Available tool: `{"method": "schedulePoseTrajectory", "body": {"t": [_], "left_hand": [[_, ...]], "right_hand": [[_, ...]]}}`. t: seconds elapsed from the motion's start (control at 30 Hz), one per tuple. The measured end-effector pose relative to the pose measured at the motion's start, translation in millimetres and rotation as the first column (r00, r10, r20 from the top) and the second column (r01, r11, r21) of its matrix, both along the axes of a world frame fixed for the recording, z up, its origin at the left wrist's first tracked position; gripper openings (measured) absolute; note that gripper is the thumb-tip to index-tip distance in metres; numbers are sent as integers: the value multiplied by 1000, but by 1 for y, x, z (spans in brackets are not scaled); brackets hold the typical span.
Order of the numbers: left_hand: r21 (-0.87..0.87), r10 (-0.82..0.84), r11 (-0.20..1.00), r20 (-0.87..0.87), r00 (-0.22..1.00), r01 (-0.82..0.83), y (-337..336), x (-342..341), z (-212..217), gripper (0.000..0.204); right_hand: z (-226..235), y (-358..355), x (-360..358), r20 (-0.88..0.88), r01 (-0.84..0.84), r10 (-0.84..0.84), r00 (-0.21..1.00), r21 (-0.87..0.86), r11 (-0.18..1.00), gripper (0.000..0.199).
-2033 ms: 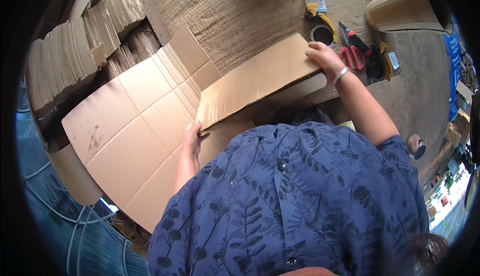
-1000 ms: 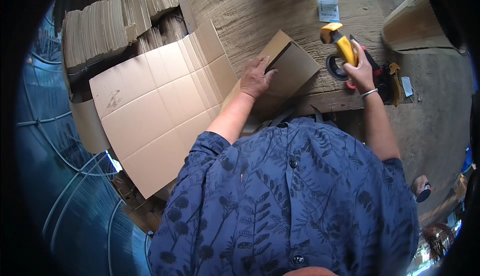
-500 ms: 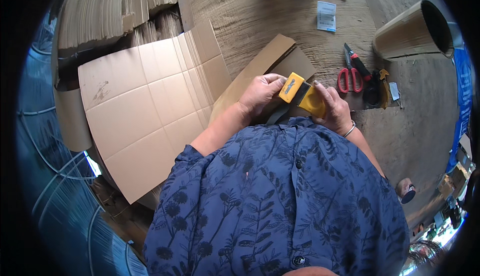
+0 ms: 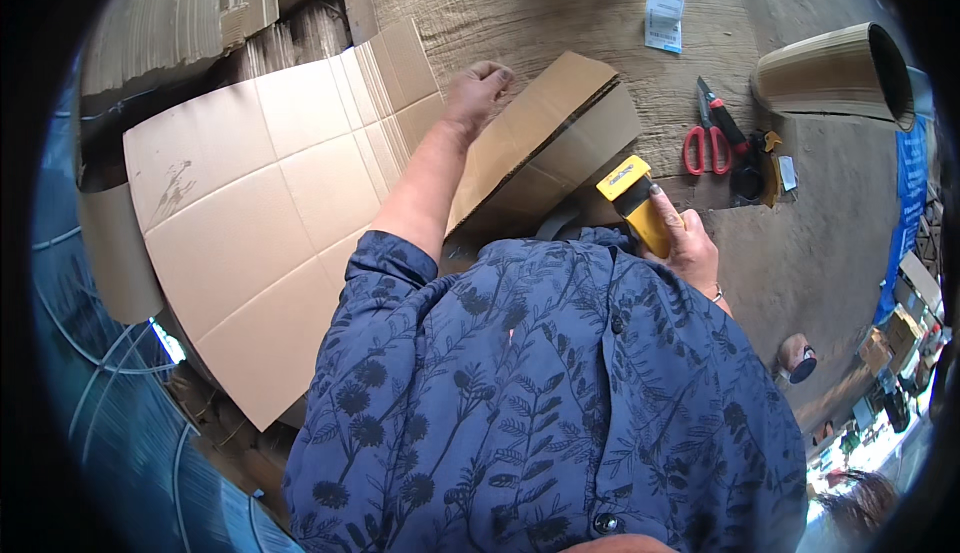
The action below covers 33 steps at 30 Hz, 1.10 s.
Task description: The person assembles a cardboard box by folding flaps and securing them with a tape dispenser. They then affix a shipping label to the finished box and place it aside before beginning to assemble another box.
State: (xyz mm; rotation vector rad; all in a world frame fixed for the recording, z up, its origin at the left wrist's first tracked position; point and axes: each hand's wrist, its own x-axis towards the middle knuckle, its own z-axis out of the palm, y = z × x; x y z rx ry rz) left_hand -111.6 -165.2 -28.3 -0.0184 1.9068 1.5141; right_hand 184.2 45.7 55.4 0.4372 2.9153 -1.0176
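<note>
My right hand is closed around the handle of a yellow-and-black hand tool with a wide, block-shaped head; its exact kind is unclear. The head points away from me, just right of a folded cardboard box. My left hand is at the box's far left side with fingers curled together; anything inside them is hidden. Slanting in front of me, the box has a long upper panel and a dark gap along its right edge. A flat, creased cardboard sheet lies to the left.
Red-handled scissors and a red-and-black knife lie right of the box. Beyond them stands a rolled cardboard tube. A printed label rests on the wooden table. Stacked cardboard fills the far left.
My left hand has left the yellow tool and moved away from me, to the box's far left. My right hand has drawn the tool slightly right and nearer. More of the box shows.
</note>
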Motion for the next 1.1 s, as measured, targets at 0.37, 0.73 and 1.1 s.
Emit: {"method": "schedulePoseTrajectory", "body": {"t": [0.37, 0.73, 1.1], "left_hand": [[105, -87, 991, 41, 995, 82, 47, -17, 22, 14], [-36, -73, 997, -41, 996, 72, 10, -26, 10, 10], [-101, 3, 995, -47, 999, -8, -27, -43, 4, 11]], "right_hand": [[-4, 8, 4, -2, 118, -118, 993, 101, 988, 86], [-16, -9, -3, 18, 103, -103, 995, -35, 994, 89], [-36, -29, -26, 16, -13, 13, 1000, -21, 1000, 92]]}}
